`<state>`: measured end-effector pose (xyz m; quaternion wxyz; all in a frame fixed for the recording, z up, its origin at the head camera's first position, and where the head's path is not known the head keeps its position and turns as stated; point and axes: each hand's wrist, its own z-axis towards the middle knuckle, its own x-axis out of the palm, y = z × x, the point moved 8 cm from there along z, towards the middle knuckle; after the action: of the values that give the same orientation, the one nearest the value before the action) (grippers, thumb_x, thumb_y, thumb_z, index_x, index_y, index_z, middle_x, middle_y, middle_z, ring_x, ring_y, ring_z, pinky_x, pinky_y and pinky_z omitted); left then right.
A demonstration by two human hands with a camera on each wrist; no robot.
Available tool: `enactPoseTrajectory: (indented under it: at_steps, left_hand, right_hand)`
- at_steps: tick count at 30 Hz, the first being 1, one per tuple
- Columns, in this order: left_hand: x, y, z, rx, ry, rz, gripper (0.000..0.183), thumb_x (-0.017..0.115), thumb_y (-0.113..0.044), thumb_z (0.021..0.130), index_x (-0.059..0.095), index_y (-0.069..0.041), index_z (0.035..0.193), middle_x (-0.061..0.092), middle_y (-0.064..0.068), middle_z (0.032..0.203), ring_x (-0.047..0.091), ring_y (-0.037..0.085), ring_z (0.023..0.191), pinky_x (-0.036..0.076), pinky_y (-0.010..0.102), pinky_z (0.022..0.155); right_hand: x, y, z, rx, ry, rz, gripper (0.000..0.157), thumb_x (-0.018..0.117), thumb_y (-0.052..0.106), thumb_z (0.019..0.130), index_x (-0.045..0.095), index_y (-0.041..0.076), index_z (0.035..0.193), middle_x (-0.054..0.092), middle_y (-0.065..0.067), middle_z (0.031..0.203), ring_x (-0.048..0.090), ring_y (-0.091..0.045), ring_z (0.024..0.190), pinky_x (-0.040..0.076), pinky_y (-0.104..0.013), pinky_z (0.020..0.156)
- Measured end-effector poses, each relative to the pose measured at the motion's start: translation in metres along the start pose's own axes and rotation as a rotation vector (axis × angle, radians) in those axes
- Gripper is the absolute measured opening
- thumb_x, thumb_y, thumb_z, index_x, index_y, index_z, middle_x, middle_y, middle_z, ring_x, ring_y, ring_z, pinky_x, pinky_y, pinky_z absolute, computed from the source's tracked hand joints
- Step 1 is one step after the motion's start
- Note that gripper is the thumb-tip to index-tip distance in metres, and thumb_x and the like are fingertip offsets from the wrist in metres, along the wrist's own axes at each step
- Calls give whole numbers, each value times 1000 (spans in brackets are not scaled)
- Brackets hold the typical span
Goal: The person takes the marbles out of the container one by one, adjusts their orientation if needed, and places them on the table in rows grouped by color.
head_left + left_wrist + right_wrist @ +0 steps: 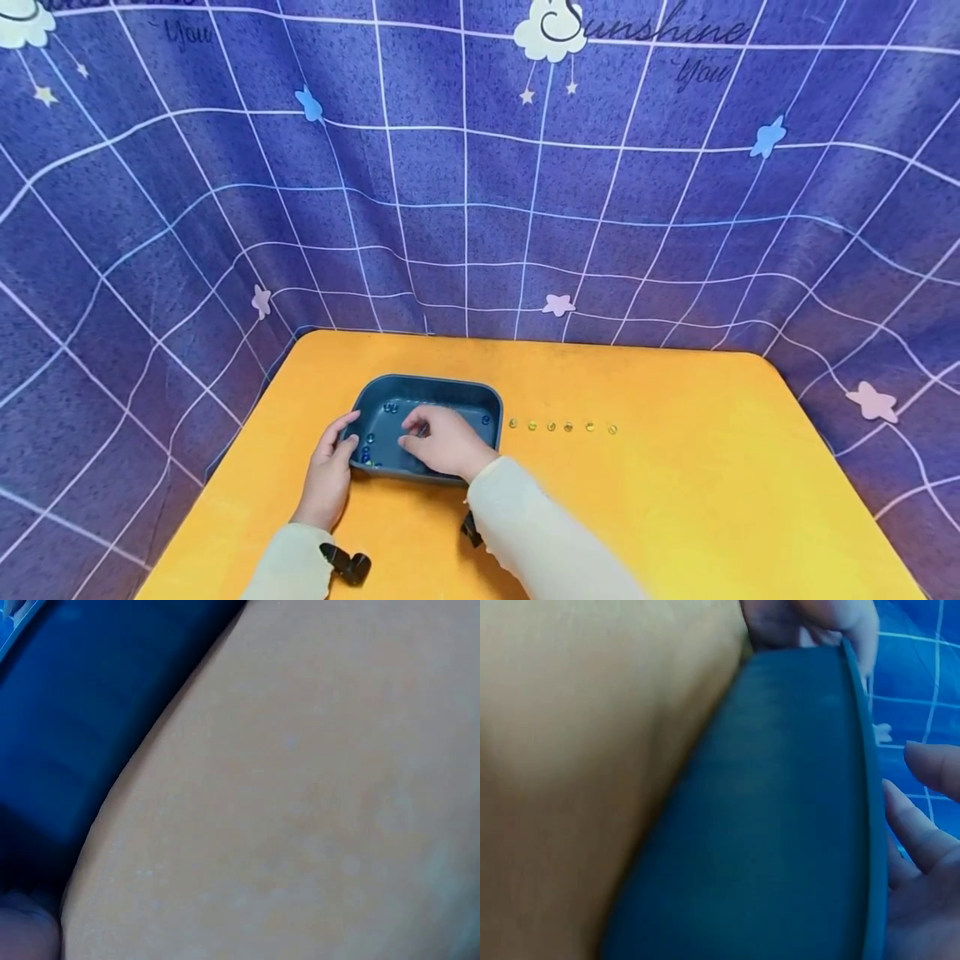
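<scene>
A dark blue tray (pixel 420 385) lies on the yellow table, holding several small glass marbles. Blue ones (pixel 366 454) cluster at its near left corner, others (pixel 391 407) lie toward the far left, and one (pixel 485 420) is by the right wall. My left hand (pixel 327 467) grips the tray's left end, fingers and thumb at the rim. Over the middle of the tray is my right hand (pixel 447 439), its fingers bent. In the right wrist view the right thumb (pixel 936 769) and forefinger (pixel 919 825) stand apart above the rim, and I see nothing between them.
Several yellowish clear marbles (pixel 568 427) form a row on the table (pixel 675 500), right of the tray. A blue grid-patterned curtain (pixel 495 183) surrounds the table's back and sides. The left wrist view shows mostly tabletop (pixel 300 787) and the tray's outer wall (pixel 90 712).
</scene>
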<state>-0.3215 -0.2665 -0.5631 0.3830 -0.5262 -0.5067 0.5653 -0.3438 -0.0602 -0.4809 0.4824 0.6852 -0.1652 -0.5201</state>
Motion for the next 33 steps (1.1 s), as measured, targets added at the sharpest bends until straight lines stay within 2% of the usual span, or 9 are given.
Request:
enactPoseTrajectory:
  at_steps: [7,13,18,23,29,33]
  left_hand:
    - [0,1,1,22,-12,-14,42,45,-28,112,46,-24,154,20,3,170,11,23,156,12,51,124]
    - [-2,-1,0,30,-13,-24,43,44,-25,112,45,-20,154,19,6,170,10,25,156,13,52,124]
    - [-2,1,0,16,2,-48,43,43,-23,112,44,-21,155,18,3,170,10,20,156,13,48,125]
    - [-3,1,1,16,3,-55,44,43,-22,112,44,-20,156,18,3,170,11,20,156,13,47,125]
    - [-3,-2,0,33,-8,-65,43,44,-22,112,45,-20,155,19,3,170,11,19,155,14,48,124]
    - [0,-4,0,39,-7,-86,42,44,-21,112,46,-19,154,19,3,169,10,17,155,13,45,125]
  right_hand:
    - [27,1,11,81,95,-68,27,73,33,97,71,14,115,62,10,88,58,-8,77,51,-27,73]
    - [43,-6,23,131,151,-169,27,73,36,96,73,18,115,67,12,100,59,-6,86,54,-30,85]
    - [53,-21,31,173,183,-198,22,74,36,95,74,19,109,68,12,100,60,-6,87,54,-29,85]
    - [59,-20,35,163,211,-193,19,72,25,95,76,17,111,70,12,103,61,-5,90,54,-28,89]
    - [64,-18,43,151,264,-191,22,69,19,95,78,17,115,71,12,110,61,-5,95,52,-27,92]
    - [66,-16,47,131,286,-205,23,66,16,97,78,16,117,72,11,112,60,-5,92,50,-23,86]
